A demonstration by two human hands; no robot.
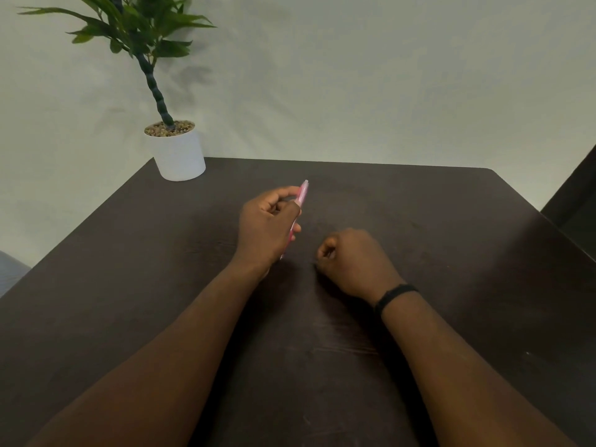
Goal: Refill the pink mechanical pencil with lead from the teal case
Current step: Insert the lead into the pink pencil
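Observation:
My left hand point(267, 227) grips the pink mechanical pencil point(302, 193) above the middle of the dark table point(451, 253). The pencil's top end sticks up past my fingers and its tip points down toward me. My right hand point(351, 262) rests on the table just right of it, fingers curled into a loose fist. I cannot tell whether anything small is pinched inside those fingers. The teal case is not visible anywhere in this view.
A white pot point(179, 153) with a green plant point(135, 27) stands at the table's far left corner against the pale wall. A black band point(395, 296) circles my right wrist. A dark object point(577, 201) stands beyond the table's right edge.

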